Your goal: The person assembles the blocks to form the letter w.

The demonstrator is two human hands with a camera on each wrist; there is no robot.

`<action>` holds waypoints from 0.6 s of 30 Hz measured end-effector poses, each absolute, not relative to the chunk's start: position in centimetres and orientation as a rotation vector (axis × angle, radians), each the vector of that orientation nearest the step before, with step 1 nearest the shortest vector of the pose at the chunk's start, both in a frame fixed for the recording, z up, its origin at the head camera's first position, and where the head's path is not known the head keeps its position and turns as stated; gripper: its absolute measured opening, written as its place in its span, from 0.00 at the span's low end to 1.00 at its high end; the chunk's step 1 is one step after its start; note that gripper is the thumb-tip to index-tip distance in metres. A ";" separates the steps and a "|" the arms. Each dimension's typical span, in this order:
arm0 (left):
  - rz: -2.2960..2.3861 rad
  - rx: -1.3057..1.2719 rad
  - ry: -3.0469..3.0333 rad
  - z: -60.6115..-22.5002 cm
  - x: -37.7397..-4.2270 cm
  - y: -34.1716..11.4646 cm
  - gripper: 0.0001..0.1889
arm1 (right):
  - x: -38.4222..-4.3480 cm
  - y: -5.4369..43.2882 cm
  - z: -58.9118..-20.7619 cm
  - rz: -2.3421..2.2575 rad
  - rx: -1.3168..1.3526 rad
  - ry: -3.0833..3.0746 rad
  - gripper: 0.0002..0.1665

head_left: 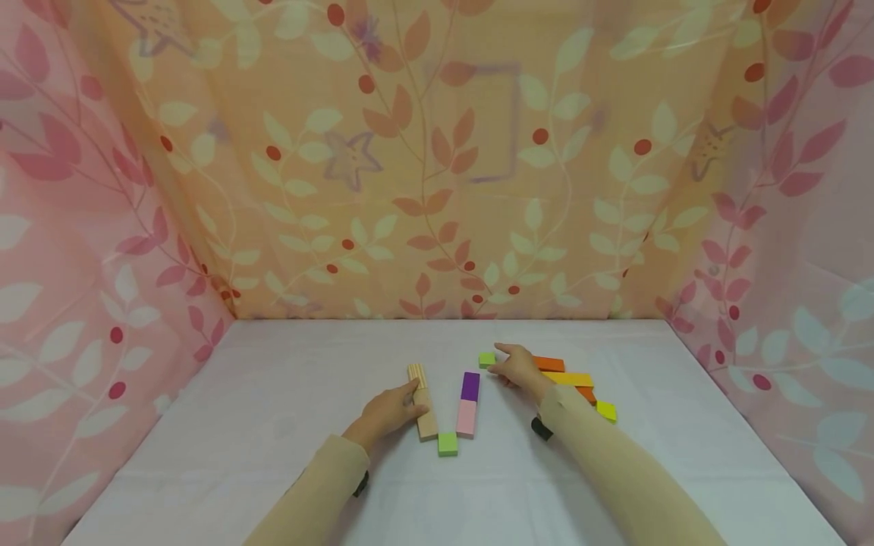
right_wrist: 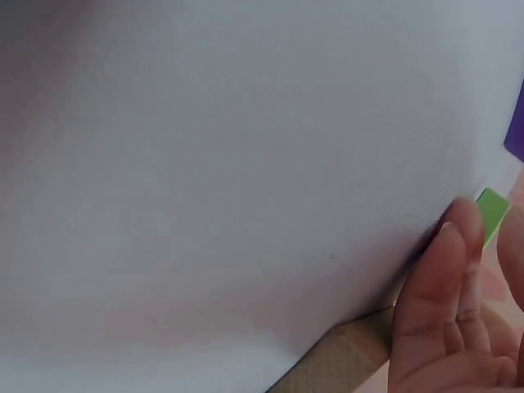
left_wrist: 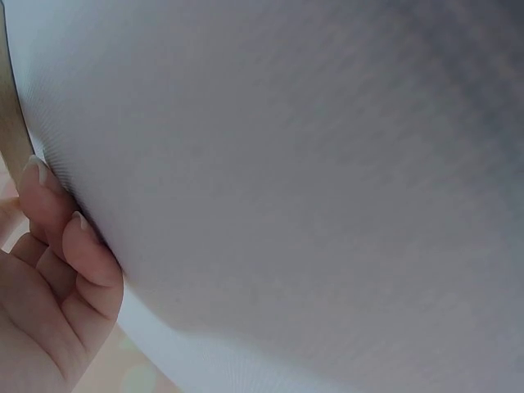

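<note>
My left hand [head_left: 391, 411] grips a plain wooden block [head_left: 428, 428], its thumb across the top; the fingers look curled in the left wrist view. A lighter, ridged wooden piece [head_left: 416, 374] continues the row beyond it. Right of this row, a purple block [head_left: 470, 386] lies end to end with a pink block [head_left: 466, 418]. One green block [head_left: 447, 444] sits at the near end, between the two rows. My right hand [head_left: 519, 371] has thumb and index spread beside another green block [head_left: 487, 360]; a gap shows between them in the right wrist view.
Beyond and beneath the right forearm lie an orange block [head_left: 548, 364], a long yellow block [head_left: 572, 378], a second orange block [head_left: 586, 394] and a small yellow block [head_left: 606, 411]. Flowered cloth [head_left: 423, 189] walls in the white tabletop [head_left: 273, 379] at back and sides.
</note>
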State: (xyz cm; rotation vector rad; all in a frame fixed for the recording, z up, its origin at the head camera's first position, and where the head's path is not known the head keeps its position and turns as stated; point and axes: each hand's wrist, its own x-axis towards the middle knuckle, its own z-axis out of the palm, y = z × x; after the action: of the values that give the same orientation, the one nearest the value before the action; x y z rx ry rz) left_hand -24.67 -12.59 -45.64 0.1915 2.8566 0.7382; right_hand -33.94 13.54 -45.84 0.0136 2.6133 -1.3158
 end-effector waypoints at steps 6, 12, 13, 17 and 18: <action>0.742 0.179 2.849 -45.8 -24.7 -12.6 0.35 | -34.4 13.3 -45.7 -1.282 0.030 2.564 0.38; 0.739 0.162 2.844 -45.8 -24.7 -12.5 0.35 | -34.6 13.1 -45.8 -1.252 0.073 2.565 0.34; 0.735 0.159 2.843 -45.8 -24.7 -12.5 0.35 | -34.7 13.1 -45.8 -1.248 0.077 2.568 0.34; 0.735 0.149 2.842 -45.9 -24.8 -12.5 0.35 | -34.8 12.9 -45.9 -1.257 0.092 2.562 0.32; 0.737 0.150 2.842 -45.9 -24.8 -12.5 0.35 | -34.9 12.9 -46.0 -1.265 0.094 2.557 0.31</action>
State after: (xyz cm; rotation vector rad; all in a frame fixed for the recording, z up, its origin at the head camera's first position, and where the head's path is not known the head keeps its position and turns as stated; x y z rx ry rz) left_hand -24.79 -12.54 -45.89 0.1497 2.8425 0.7370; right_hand -34.85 12.90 -45.96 0.0937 2.5575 -1.2648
